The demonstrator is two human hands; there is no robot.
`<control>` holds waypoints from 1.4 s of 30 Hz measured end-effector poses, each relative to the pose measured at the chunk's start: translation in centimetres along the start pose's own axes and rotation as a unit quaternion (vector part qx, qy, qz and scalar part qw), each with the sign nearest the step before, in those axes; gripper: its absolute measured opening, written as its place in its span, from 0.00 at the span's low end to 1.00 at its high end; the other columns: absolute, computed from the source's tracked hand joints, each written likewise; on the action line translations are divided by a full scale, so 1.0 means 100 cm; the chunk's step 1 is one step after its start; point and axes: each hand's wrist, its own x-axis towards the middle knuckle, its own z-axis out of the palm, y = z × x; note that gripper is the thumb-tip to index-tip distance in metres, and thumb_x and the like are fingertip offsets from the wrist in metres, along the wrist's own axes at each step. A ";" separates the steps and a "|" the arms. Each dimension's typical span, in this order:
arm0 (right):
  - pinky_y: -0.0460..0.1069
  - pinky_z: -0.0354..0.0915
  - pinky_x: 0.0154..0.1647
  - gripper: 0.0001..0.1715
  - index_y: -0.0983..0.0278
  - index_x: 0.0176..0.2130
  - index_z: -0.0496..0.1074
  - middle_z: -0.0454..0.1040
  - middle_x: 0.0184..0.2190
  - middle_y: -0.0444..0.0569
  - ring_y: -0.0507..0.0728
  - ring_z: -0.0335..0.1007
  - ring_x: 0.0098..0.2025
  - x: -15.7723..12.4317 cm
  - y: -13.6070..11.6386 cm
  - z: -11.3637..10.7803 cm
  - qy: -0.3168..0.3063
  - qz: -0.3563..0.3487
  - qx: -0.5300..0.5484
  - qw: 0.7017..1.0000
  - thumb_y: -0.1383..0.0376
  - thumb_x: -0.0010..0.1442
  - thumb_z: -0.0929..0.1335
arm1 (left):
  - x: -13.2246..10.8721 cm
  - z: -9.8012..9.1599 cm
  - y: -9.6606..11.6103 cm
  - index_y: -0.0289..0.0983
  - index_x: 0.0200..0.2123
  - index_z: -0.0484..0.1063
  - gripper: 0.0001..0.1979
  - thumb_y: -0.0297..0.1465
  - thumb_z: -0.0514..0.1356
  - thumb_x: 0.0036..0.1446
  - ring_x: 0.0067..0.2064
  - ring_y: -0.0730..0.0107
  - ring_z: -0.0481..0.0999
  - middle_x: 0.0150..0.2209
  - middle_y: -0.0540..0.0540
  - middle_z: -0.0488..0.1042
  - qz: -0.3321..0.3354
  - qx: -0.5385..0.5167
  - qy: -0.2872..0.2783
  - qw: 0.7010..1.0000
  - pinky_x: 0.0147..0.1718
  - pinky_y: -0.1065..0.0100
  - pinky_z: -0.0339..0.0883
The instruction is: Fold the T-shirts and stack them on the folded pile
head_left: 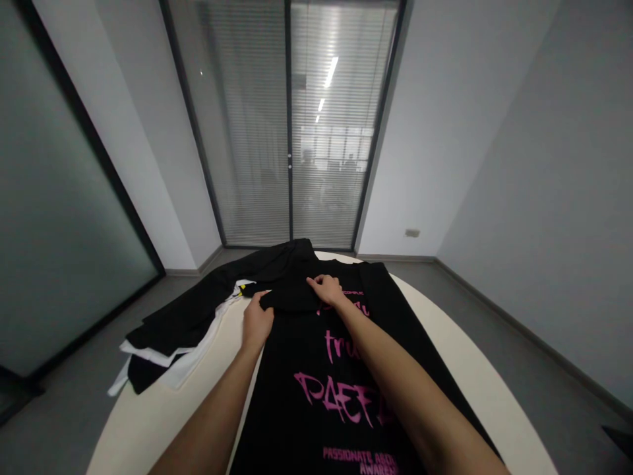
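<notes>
A black T-shirt [291, 356] with pink lettering lies spread on the round table, its collar end away from me. One sleeve [291, 297] is turned inward across the chest and covers part of the print. My left hand [257, 321] pinches the outer end of that sleeve, thumb on top. Farther in, my right hand [327, 289] has its thumb and fingers closed on the sleeve's cloth near the upper chest. My right forearm hides part of the lettering.
Other black and white garments [198, 316] lie in a pile along the table's left side, close to my left hand. The pale tabletop [459, 356] has a curved edge. Behind stands a glass partition with blinds [242, 132], between grey-white walls.
</notes>
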 end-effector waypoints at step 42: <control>0.49 0.63 0.56 0.22 0.66 0.55 0.72 0.76 0.53 0.56 0.59 0.71 0.56 0.076 -0.046 0.020 0.014 -0.043 0.026 0.999 0.58 0.68 0.64 | -0.008 0.002 0.014 0.40 0.34 0.80 0.20 0.15 0.52 0.53 0.48 0.63 0.73 0.44 0.45 0.71 0.164 0.028 -0.097 0.981 0.54 0.60 0.67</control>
